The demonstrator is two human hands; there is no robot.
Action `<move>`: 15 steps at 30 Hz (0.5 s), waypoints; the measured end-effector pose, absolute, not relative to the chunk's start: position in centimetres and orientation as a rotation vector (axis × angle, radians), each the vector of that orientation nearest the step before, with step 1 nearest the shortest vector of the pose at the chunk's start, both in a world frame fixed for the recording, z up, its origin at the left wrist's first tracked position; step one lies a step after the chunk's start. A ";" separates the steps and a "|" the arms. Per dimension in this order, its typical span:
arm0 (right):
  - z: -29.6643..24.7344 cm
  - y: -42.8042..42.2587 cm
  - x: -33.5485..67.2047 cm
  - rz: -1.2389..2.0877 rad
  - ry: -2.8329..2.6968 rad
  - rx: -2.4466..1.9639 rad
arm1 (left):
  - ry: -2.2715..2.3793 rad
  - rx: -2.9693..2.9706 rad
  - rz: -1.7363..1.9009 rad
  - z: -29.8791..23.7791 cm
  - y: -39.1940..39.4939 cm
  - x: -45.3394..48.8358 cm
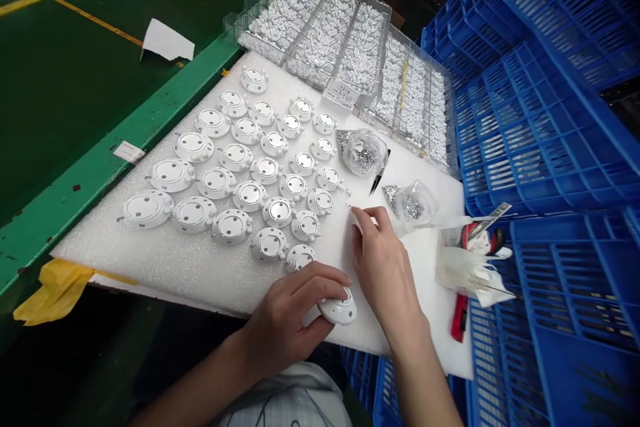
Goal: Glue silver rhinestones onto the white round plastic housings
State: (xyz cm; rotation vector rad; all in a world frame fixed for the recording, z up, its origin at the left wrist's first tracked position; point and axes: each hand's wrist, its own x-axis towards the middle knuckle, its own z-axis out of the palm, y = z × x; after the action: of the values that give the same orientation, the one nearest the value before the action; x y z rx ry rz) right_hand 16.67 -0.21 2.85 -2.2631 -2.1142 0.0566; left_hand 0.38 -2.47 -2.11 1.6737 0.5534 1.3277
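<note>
Our left hand point(287, 320) curls closed around a white round plastic housing point(337, 310), fingers over its top, at the near end of the work. Our right hand point(385, 267) is half closed, forefinger and thumb drawn together just beside a tiny bright speck point(347, 205); we cannot tell whether it has hold of anything. From the head view we log matching housings point(233, 227) with silver centres, set in loose rows across a white foam sheet point(150, 267). Beyond them stands a clear compartment tray point(320, 33) packed with small white pieces, a paper label point(343, 93) at its edge. Black tweezers point(380, 172) lie between two clear bags of silver rhinestones point(365, 152). Blue plastic crates point(550, 120) are stacked to the right; a green bench edge point(115, 133) runs along the left.
</note>
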 end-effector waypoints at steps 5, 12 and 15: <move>3.2 -2.5 17.5 0.229 -1.931 -2.106 | 0.568 1.675 1.317 -2.0 -2.4 0.3; 2.5 -0.9 17.2 0.232 -1.849 -2.189 | 0.572 1.706 1.305 -1.8 -2.3 0.4; 2.9 0.8 16.5 0.282 -1.887 -2.310 | 0.579 1.709 1.289 -1.8 -2.4 0.3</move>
State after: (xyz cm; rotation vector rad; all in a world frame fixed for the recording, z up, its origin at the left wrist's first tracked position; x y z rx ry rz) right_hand 16.54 0.79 2.88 -2.3105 -1.8874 0.2816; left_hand 0.30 -2.37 -1.84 1.7087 0.5793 1.2886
